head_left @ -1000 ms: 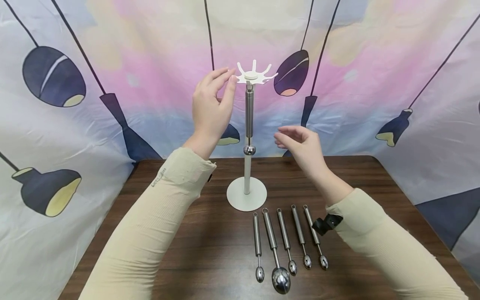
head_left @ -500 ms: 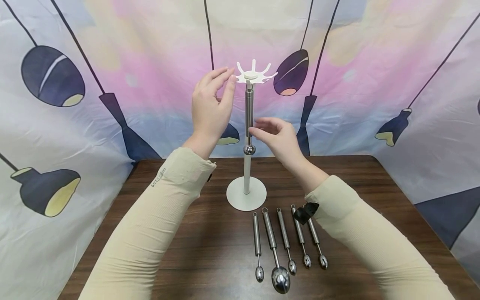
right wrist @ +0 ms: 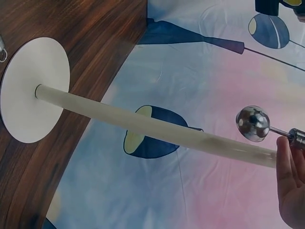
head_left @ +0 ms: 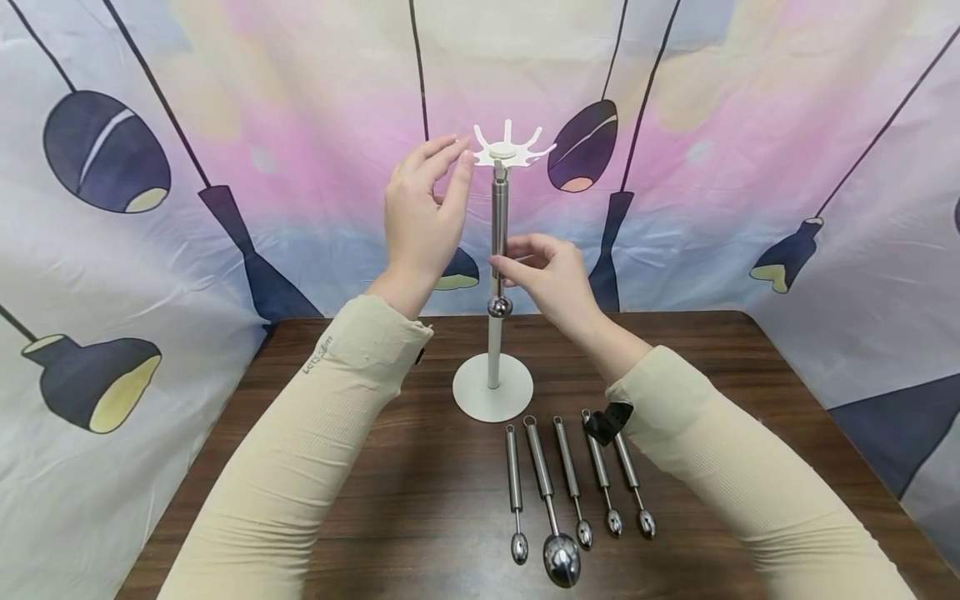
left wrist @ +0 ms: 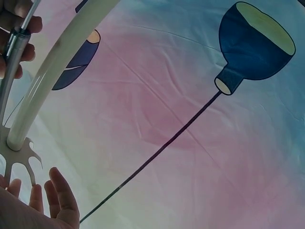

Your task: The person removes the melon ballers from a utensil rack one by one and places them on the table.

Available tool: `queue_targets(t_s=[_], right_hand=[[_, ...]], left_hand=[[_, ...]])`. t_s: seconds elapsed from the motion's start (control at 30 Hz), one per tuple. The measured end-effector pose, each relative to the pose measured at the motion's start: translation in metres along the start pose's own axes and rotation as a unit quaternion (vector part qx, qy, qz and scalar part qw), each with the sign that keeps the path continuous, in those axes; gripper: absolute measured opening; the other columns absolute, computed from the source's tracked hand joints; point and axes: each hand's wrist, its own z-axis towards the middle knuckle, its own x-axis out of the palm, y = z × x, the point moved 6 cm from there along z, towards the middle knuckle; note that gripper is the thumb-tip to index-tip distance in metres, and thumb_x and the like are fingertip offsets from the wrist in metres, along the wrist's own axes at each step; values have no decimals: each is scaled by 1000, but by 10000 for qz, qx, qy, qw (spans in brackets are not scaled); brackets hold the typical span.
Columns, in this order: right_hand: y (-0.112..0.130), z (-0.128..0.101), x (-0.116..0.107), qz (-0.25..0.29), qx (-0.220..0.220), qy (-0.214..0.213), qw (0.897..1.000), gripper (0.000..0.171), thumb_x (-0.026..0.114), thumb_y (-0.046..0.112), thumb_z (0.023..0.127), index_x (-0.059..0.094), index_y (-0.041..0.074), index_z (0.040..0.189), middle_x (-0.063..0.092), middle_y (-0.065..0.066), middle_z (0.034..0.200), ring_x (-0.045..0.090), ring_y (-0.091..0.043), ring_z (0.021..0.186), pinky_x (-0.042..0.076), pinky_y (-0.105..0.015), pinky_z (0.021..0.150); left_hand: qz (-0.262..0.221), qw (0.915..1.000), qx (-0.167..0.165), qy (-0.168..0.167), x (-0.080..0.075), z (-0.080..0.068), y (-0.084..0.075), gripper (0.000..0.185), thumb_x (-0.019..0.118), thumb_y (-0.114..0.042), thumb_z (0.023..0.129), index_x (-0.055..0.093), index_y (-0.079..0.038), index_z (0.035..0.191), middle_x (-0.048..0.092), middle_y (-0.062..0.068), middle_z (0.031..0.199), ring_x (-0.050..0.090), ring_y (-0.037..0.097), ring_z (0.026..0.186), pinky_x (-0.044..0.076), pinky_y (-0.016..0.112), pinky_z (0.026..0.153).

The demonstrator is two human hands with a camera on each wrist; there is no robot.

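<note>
A melon baller (head_left: 500, 217) with a steel handle and round scoop is upright in front of the pole of a white utensil stand (head_left: 493, 388). Its top end is at a front hook; whether the ring still sits on that hook I cannot tell. My right hand (head_left: 555, 279) pinches the lower handle between thumb and fingers, just above the scoop (right wrist: 253, 123). Up at the left of the hook crown (head_left: 502, 152), my left hand (head_left: 426, 200) holds a prong by its tip between thumb and fingers. The left wrist view shows its other fingers (left wrist: 62, 191) loosely extended beside the prongs.
Several more steel scoops lie in a row on the dark wooden table (head_left: 390, 500), in front of the stand's round base; the largest scoop (head_left: 562, 560) is second from left. My right wrist's black camera (head_left: 609, 423) passes above the right-hand handles. Printed cloth (head_left: 315, 167) hangs behind.
My right hand has moved left to the hanging melon baller and taken hold of its handle. The melon baller has shifted slightly down and toward me. The left hand has stayed put.
</note>
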Motion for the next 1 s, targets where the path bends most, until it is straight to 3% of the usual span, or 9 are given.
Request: queue_targets(t_s=[0.4,0.73,1.0], right_hand=[[10,-2,-4,-71,-80,36,9999,26,73,18,89,72,3,110,76,-13,96,72,-32,82,56,-26,76],[22,-6,-7,70,-182,69,9998,24,73,16,89,73,4,109,75,-11,96,70,-12,71,56,-27,76],[26,-16,-17,72,-266,51,9996,24,74,16,88,72,2,108,75,-3,90,70,-14,71,57,-27,77]], left_hand=[[1,10000,30,-75,0,1,1,31,57,-29,101,71,-14,124,66,1,132,54,19,126,55,25,83],[-27,10000,30,-47,-1,1,2,31,56,-28,101,71,-13,124,65,1,134,54,18,127,56,24,83],[-40,9998,202,-56,1,1,1,32,55,-25,102,69,-11,127,64,4,135,54,20,129,49,33,95]])
